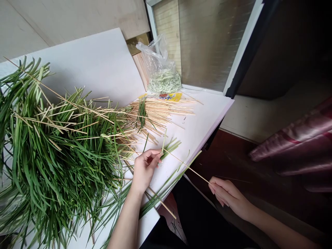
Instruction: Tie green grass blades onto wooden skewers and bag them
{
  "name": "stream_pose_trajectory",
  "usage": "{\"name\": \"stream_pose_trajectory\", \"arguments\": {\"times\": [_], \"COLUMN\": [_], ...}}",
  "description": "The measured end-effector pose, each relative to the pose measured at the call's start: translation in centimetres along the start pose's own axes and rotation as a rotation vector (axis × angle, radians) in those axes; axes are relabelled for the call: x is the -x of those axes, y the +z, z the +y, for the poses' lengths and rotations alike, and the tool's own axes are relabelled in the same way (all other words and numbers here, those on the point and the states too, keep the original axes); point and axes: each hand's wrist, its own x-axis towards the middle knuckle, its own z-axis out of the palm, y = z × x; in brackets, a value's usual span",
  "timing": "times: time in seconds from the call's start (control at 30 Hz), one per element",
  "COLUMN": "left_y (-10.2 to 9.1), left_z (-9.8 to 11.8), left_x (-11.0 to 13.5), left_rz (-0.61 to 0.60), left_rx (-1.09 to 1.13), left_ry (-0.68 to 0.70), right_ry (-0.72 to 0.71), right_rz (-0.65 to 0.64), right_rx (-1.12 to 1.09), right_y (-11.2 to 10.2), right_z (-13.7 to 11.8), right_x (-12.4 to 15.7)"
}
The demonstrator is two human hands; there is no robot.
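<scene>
Far left: big heap of chives on the table, loose skewers strewn across its top. White panel behind.

Then the left hand, just right of the heap, over the table. Thumb and index pinch a single stem, which sticks up past the fingertips, near upright in frame. Other fingers curled. Cut stems lie just beyond, pointing up and right.

Skewer pile fans out behind the left hand, tips mostly to the right. Bag of chopped green stuff at the back, yellow wrapper just in front of it.

Key relation: one skewer spans the gap between the hands, long axis slanting from the left fingertips down and right to the right fingers. Its far end meets the pinched stem, roughly crosswise; can't tell if it pierces it or only touches. Left hand is at the stem; right hand sits well apart, at the skewer's near end.

Long strands run along the table edge, behind the skewer in view.

Right hand: fingers pressed together on the skewer, clear of the table. Far right: curtain.
</scene>
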Motion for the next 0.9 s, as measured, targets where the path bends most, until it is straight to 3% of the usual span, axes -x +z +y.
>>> {"name": "stream_pose_trajectory", "arguments": {"times": [0.67, 0.9], "left_y": [0.0, 1.5], "left_z": [0.3, 0.7], "left_x": [0.2, 1.0], "left_rz": [-0.038, -0.253], "left_rx": [-0.079, -0.159], "left_ry": [0.037, 0.109], "right_ry": [0.003, -0.004], "right_rz": [-0.006, -0.001], "right_rx": [0.012, 0.023], "right_y": [0.0, 0.1], "right_z": [-0.3, -0.4], "right_x": [0.1, 0.1]}}
